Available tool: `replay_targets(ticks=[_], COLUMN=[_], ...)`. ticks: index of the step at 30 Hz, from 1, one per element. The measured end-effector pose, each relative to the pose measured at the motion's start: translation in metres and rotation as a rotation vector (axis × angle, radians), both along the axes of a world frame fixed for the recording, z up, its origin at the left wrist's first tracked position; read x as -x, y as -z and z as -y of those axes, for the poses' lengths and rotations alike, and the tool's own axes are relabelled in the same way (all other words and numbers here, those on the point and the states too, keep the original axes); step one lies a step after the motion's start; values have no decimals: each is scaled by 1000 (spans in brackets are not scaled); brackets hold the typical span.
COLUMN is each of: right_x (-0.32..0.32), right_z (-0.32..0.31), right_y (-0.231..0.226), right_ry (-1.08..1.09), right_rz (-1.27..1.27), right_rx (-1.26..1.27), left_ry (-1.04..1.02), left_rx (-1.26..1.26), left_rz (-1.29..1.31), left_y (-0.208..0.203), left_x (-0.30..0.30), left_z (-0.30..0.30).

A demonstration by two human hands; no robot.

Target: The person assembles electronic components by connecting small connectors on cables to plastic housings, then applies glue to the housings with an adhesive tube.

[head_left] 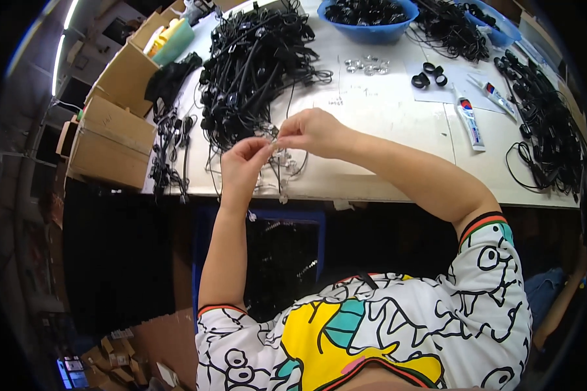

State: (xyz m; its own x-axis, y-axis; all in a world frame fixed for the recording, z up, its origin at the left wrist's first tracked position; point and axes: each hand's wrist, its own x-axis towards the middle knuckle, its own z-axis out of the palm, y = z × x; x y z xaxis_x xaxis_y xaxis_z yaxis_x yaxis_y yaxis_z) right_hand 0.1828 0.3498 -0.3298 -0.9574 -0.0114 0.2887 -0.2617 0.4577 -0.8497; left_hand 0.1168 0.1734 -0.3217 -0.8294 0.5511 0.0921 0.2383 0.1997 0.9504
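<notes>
My left hand and my right hand meet over the front part of the table, fingertips pinched close together. Between them is a tiny pale piece, too small to name. Just below the fingertips, thin wires with small clear-white ends lie near the table's front edge. A big heap of black cables spreads out beyond my hands, its near end reaching close to my left fingers.
Small clear pieces, several black rings and two glue tubes lie farther right. Blue basins stand at the back. More black cables line the right side. Cardboard boxes border the left. Another person's arm shows at far right.
</notes>
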Motion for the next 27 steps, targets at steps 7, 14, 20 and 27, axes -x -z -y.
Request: replay_targets(ticks=[7,14,20,27], right_x=[-4,11,-10,8], right_z=[-3,-9,12,-1], right_y=[-6,5,2,15], right_ry=[-66,-226,234,-430], right_rz=[-6,397,-448,581], right_rx=[-24,551,-267,906], left_ry=[30,66,-47,220], left_rx=[0,-185,-117,-98], left_rz=[155,416,-14,346], left_y=[-8,-4,-5,-2], left_x=[0,-3,-22,2], left_z=[6,1,-7,9])
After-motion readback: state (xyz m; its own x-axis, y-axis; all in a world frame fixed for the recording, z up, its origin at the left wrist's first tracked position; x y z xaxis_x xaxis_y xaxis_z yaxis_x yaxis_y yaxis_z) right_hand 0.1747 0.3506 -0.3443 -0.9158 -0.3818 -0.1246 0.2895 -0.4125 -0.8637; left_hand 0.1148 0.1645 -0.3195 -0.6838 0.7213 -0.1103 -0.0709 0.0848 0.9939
